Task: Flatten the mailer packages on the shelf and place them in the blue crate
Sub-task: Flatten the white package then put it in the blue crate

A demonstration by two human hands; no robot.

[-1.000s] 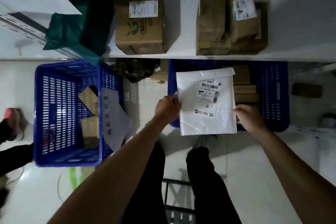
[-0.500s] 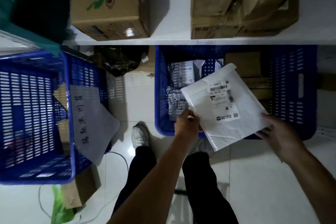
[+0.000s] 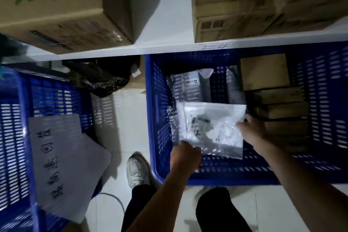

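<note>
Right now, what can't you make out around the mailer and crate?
Head view only.
- Mailer label: motion-blurred, unreadable.
- Crate floor: mostly covered by other mailers and boxes.
- Left hand fingertips: tucked behind its knuckles.
- Second crate: cut off by left edge.

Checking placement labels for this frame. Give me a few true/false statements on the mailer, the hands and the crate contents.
1. The white mailer is down inside the right blue crate. True.
2. Only one hand holds it. False: the left hand and the right hand both hold it.
3. Boxes fill that crate's left side. False: the brown boxes are stacked along its right side.
4. A handwritten sheet rests against the left crate. True.
</note>
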